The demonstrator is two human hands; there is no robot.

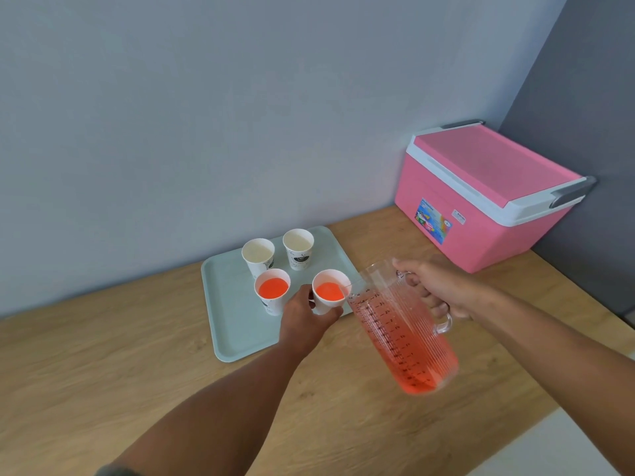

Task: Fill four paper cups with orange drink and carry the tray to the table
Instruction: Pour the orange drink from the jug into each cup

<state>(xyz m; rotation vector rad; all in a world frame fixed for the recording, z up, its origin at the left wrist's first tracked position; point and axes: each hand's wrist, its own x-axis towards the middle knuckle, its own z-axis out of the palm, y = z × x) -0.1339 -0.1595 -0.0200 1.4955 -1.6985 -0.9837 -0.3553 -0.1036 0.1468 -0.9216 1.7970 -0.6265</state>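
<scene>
A pale green tray [237,324] lies on the wooden counter with several white paper cups on it. The two back cups [258,255] [298,247] hold no drink. The front left cup [273,290] holds orange drink. My left hand [302,317] grips the front right cup [330,292], which also holds orange drink. My right hand [433,286] holds the handle of a clear measuring jug [402,328], tilted with its spout at that cup's rim. Orange drink fills the jug's lower part.
A pink cooler box [481,201] with a white-rimmed lid stands at the back right against the dark wall. The wooden counter [103,355] runs along a grey wall. A white surface [556,448] shows at the bottom right.
</scene>
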